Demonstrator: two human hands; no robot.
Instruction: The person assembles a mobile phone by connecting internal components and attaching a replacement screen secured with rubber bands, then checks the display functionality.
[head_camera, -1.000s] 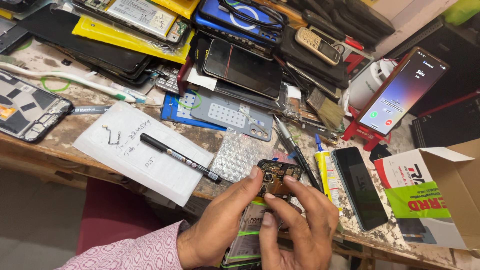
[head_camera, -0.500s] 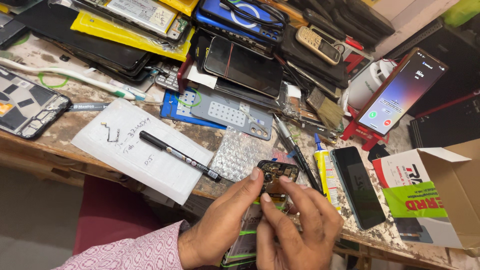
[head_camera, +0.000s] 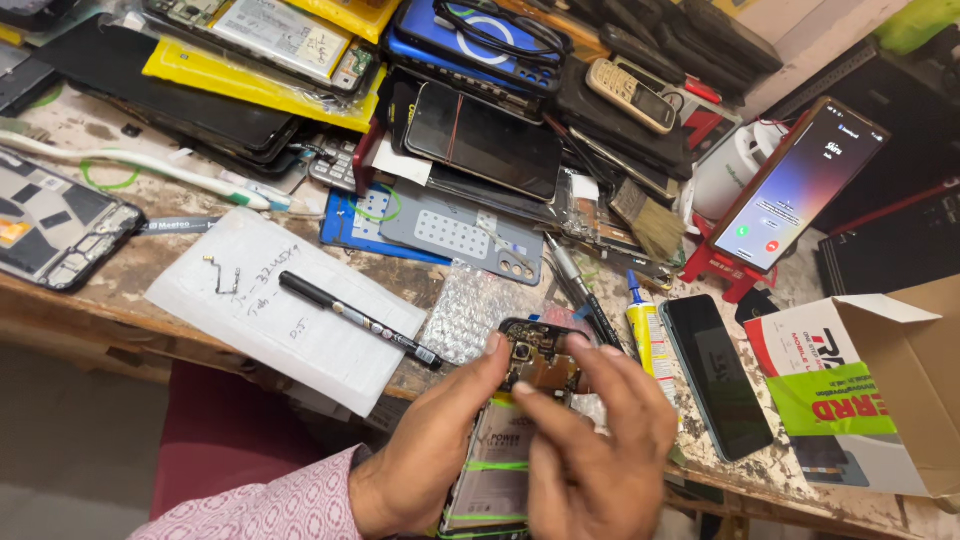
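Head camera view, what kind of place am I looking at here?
Probably a phone repair bench: both hands hold an opened phone, with stacked handsets, a bare phone frame and a glue tube around.

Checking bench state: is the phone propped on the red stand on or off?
On: the propped phone has a lit screen with green and red round buttons, on the red stand.

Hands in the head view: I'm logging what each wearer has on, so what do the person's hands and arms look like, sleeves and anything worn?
Both hands are bare: no gloves, and no rings or watch that the view shows. The left hand comes out of a long pink sleeve with a fine small pattern, cuff at the wrist. The right hand shows only to the wrist; its forearm is out of frame.
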